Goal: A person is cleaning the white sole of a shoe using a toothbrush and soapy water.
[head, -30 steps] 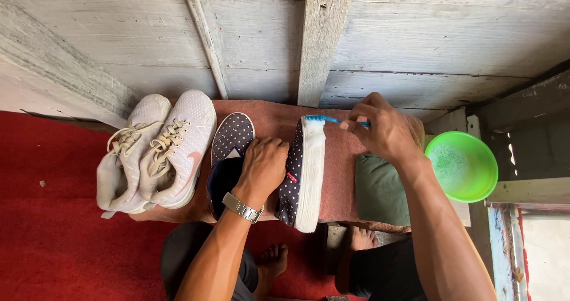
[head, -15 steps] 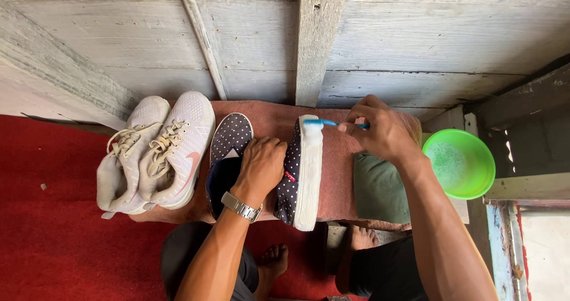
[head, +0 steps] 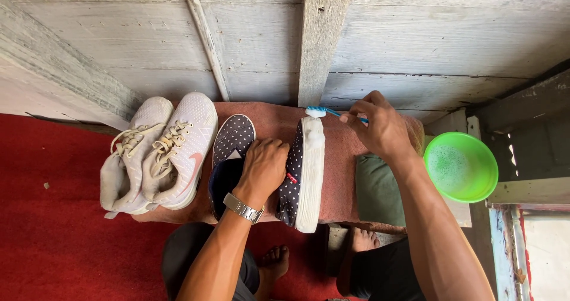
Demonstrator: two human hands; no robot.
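Observation:
My left hand grips a dark dotted slip-on shoe turned on its side, white sole facing right, on a reddish cloth-covered stand. My right hand pinches a blue toothbrush whose white head rests at the toe end of that sole, where a blob of foam sits. The matching dotted shoe lies flat just left of my left hand. A silver watch is on my left wrist.
A pair of white laced sneakers lies at the stand's left end. A green bowl with soapy water stands to the right. A grey wooden wall runs behind, a red carpet covers the floor, and my bare feet are below.
The brush head has slid slightly up toward the toe tip of the sole. My left hand keeps its hold on the shoe.

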